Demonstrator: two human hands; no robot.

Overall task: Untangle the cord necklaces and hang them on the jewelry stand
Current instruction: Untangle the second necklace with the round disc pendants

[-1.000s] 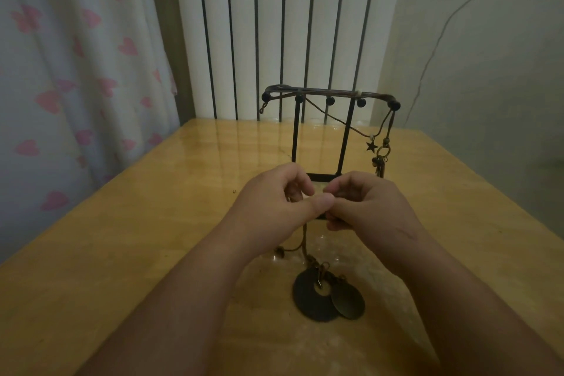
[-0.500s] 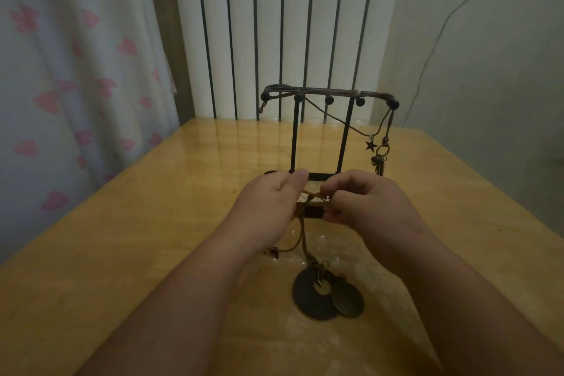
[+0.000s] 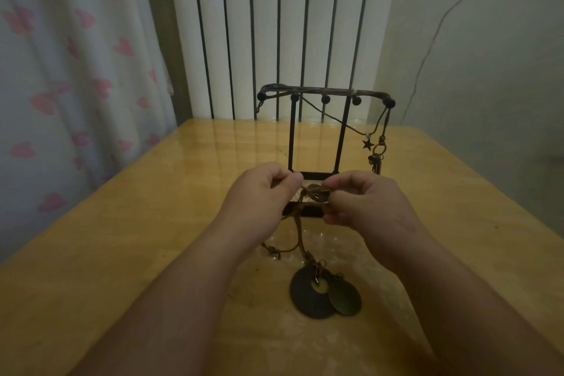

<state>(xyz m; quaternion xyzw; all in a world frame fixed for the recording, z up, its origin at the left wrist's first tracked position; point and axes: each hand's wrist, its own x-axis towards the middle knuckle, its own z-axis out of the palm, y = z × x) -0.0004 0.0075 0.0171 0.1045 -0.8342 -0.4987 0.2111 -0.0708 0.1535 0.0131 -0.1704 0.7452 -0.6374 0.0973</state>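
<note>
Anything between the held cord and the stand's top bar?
Nothing solid. Left hand and right hand pinch the tangled cord before the stand. A hung cord with a star charm crosses diagonally under the pegs.

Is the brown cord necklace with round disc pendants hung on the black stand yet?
Not hung: left hand and right hand pinch its cord before the black stand; the disc pendants lie on the wooden table.

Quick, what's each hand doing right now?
Left hand: pinching the tangled cord necklace.
Right hand: pinching the same tangle from the other side.
</note>
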